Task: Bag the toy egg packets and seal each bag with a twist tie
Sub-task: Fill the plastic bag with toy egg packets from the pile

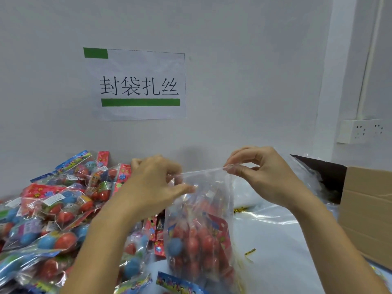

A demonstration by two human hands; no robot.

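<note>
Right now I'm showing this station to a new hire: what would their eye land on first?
Front and centre, a clear plastic bag packed with red and blue toy eggs stands upright, its mouth stretched between the left hand and right hand, each pinching a top corner. To the left lies a bright heap of toy egg packets. Above, on the wall, hangs a white sign with green bars.
</note>
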